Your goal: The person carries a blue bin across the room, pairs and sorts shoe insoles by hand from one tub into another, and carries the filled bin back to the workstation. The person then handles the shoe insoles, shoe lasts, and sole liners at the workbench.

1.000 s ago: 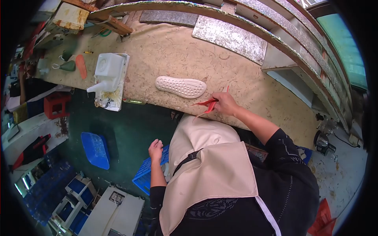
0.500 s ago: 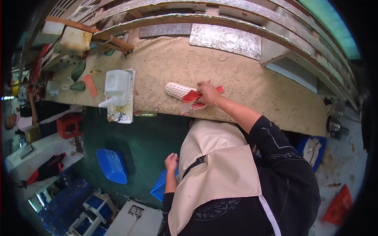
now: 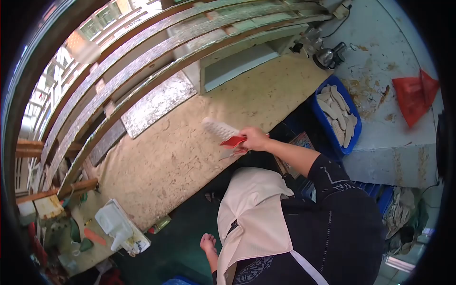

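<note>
My right hand (image 3: 254,139) is closed around the heel end of a sandal with a white, hole-dotted sole (image 3: 219,128) and red-and-white upper pieces (image 3: 232,141). Its toe points left, over the front part of the tan workbench (image 3: 175,161); I cannot tell whether it touches the surface. Low at my left side hangs my left hand (image 3: 207,242), fingers curled in, with nothing visible in them. It is beside the cream apron (image 3: 256,204), away from the bench.
Right of the bench, a blue bin (image 3: 355,128) holds several pale sole-shaped pieces. A wooden slatted rack (image 3: 156,57) runs along the back. At the left end are a white plastic container (image 3: 114,225) and an orange sole-shaped piece (image 3: 95,236). A red bag (image 3: 415,97) lies far right.
My view has turned to the right, bringing the blue bin fully into sight. My right hand has moved with the sandal rightward along the bench, near its front edge. My left hand stays low.
</note>
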A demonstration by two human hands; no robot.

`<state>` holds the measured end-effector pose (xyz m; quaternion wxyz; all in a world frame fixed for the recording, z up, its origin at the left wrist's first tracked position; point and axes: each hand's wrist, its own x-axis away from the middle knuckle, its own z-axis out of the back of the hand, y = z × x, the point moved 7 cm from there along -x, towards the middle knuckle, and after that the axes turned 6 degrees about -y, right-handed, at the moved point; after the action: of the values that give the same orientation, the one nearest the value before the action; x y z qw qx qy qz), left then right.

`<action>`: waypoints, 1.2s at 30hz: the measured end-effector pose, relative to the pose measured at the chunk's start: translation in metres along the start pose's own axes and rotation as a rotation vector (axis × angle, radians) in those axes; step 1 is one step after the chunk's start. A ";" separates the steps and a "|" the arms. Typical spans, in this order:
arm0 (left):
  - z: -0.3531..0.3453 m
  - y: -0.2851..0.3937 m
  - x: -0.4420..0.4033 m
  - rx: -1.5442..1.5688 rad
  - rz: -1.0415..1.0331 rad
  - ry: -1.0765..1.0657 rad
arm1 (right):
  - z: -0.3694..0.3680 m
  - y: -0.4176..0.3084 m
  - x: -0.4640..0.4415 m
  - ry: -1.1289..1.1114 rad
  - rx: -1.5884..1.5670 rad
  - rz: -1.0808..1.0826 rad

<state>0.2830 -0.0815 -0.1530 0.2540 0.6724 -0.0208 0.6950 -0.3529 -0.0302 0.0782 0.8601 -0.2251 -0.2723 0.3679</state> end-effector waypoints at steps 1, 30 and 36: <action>-0.006 0.011 0.004 0.011 -0.036 0.021 | 0.024 0.032 0.009 0.073 0.030 -0.065; -0.212 -0.047 0.135 -0.053 -0.117 0.489 | 0.166 0.220 -0.159 0.544 0.728 -0.040; -0.245 -0.199 0.100 -0.006 0.036 0.300 | 0.026 0.055 -0.071 -0.083 0.309 0.690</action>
<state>0.1355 0.2150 -0.1439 0.2437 0.5598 0.0031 0.7920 -0.4388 -0.0445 0.0434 0.6976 -0.1563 -0.1563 0.6815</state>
